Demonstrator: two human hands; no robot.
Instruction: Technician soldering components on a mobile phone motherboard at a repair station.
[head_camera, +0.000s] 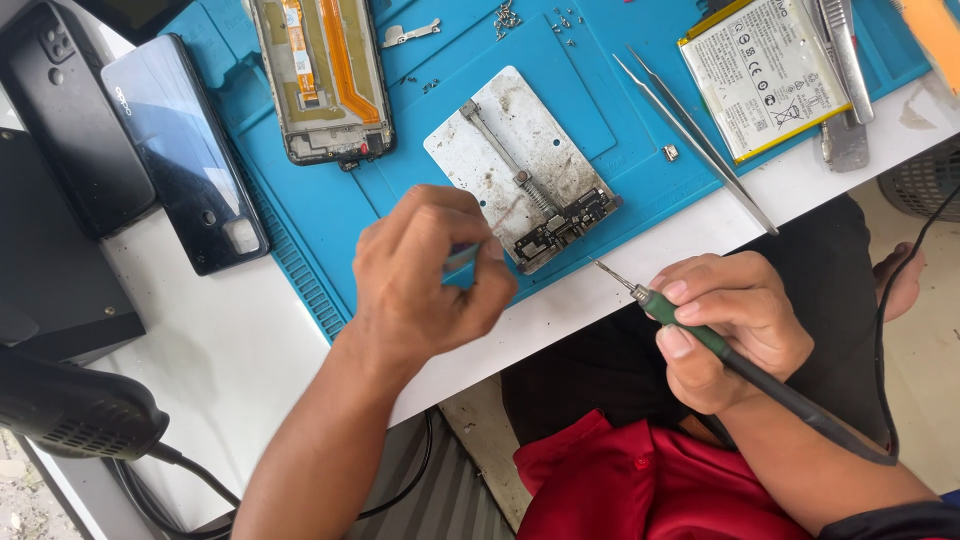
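Note:
My left hand (425, 275) is closed around a small blue-grey object (462, 263), just left of a small circuit board (563, 226). That board is clamped at the near corner of a worn white metal holder plate (500, 135). My right hand (735, 325) grips a soldering iron (700, 335) by its green sleeve. The iron's thin tip (606, 271) points up-left and hovers over the white table edge, a little below the board and apart from it. Its black cable runs off to the right.
A blue work mat (330, 210) carries an opened phone frame (320, 75), tweezers (690, 130), a flat battery (765, 75), loose screws (508, 15) and metal tools (845, 90). Two phone back covers (185, 150) lie left, beside a black box (50, 270) and a black handle (70, 410).

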